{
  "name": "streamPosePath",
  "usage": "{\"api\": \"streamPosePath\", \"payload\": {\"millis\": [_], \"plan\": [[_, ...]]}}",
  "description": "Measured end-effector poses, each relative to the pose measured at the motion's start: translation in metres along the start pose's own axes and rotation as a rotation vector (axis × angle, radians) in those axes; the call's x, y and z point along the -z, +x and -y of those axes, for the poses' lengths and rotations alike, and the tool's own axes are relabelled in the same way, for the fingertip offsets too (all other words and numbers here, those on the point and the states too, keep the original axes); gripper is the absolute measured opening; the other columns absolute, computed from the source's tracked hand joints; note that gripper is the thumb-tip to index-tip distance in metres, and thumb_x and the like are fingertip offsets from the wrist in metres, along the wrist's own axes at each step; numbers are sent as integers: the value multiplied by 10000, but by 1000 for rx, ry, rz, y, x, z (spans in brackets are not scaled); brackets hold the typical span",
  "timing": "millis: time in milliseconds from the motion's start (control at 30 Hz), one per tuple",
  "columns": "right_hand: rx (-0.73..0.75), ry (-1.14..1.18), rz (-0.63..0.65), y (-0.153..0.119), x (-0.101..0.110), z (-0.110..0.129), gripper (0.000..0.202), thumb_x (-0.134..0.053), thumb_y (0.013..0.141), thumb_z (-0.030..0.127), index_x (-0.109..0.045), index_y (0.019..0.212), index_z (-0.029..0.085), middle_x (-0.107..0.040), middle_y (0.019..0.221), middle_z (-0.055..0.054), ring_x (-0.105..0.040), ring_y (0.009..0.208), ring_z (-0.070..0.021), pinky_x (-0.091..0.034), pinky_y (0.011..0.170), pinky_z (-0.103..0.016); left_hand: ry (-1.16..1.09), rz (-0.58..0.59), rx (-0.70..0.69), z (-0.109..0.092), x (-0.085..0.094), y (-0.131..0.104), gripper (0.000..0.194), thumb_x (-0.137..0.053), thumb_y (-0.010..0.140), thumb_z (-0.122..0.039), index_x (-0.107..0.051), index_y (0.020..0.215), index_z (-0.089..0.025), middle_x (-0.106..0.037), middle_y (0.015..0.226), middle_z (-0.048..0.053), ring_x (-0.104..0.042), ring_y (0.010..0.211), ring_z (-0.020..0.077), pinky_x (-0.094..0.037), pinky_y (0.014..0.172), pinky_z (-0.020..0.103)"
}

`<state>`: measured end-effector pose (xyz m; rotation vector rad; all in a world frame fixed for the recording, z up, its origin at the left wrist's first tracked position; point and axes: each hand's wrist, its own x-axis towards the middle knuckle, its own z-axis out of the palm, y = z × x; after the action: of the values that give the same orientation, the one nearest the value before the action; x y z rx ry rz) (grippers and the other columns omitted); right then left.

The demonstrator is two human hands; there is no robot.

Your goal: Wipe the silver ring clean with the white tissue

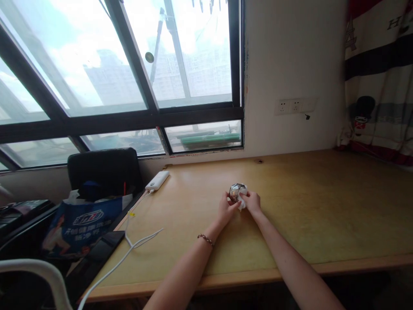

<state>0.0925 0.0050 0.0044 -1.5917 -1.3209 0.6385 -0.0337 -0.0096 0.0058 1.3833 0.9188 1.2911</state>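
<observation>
A small shiny metallic round object (235,190) sits on the wooden desk (306,206) near its middle. My left hand (226,209) grips its left side. My right hand (251,202) presses a white tissue or cloth (242,203) against the object's right side. A beaded bracelet circles my left wrist. Both forearms reach in from the bottom of the view.
A white power bank (157,180) lies at the desk's back left, with a white cable (135,245) trailing toward the front left edge. A black chair (105,170) holding a blue bag (80,224) stands left. Wall sockets (290,106) and a curtain (377,77) are at the right.
</observation>
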Motion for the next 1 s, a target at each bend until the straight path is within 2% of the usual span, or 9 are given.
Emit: {"api": "streamPosePath", "payload": {"millis": [100,233,367,433,633,733,867,933,1000], "plan": [[140,-257,-121,-6,6,9,409,-412,774,444,-656,670,133,-655,637,-119,-593,587,-188,-359,527,-237,-52,-28,40,-3,-1,2,305,-620,632,-301,-397,790,-167,-547,742,-8,-584,581,114,-507,553,262],[257,-262,-128,-11,5,16,426,-337,819,429,-640,734,142,-647,645,-106,-582,568,-174,-349,535,-235,-163,-33,143,-4,6,6,240,-546,661,-291,-411,815,-167,-544,712,-7,-571,533,106,-503,526,258],[172,-122,-28,-7,-2,14,273,-454,752,380,-620,748,163,-641,642,-47,-566,571,-161,-359,516,-220,-138,-59,145,-3,12,6,248,-524,657,-286,-463,864,-165,-559,701,-9,-529,487,72,-451,457,184],[144,-128,17,-6,-3,12,219,-479,733,325,-621,769,161,-648,670,-47,-571,602,-162,-364,525,-216,-97,-61,146,-3,13,5,291,-532,648,-282,-493,910,-163,-552,667,-18,-491,440,57,-417,416,167],[194,-424,-61,-13,4,14,332,-360,811,315,-632,809,126,-650,727,-132,-587,651,-186,-360,571,-236,-36,-16,141,-9,10,0,377,-570,639,-290,-516,990,-165,-533,615,-35,-458,378,51,-374,382,170],[251,-385,-35,-15,5,17,335,-346,821,327,-627,827,144,-653,724,-108,-585,636,-175,-358,569,-228,-80,-15,137,-11,12,-1,320,-538,668,-308,-528,949,-156,-497,546,-50,-414,346,43,-321,347,162],[274,-300,33,-12,3,16,233,-419,780,276,-618,836,168,-658,743,-71,-583,662,-162,-360,576,-212,-87,-19,127,-10,15,0,281,-527,689,-368,-562,845,-137,-455,486,-59,-335,325,29,-245,318,158],[241,-313,23,-9,1,13,222,-433,768,267,-625,808,163,-659,743,-82,-584,680,-169,-365,585,-217,-58,-18,122,-10,14,0,314,-539,686,-405,-577,836,-132,-490,511,-46,-355,346,33,-262,332,161],[184,-320,-14,-6,0,9,252,-425,771,292,-634,770,152,-659,734,-102,-586,681,-179,-370,586,-227,-28,-4,100,-10,13,1,344,-555,679,-426,-593,851,-130,-557,587,-15,-443,423,54,-330,386,164]]}}
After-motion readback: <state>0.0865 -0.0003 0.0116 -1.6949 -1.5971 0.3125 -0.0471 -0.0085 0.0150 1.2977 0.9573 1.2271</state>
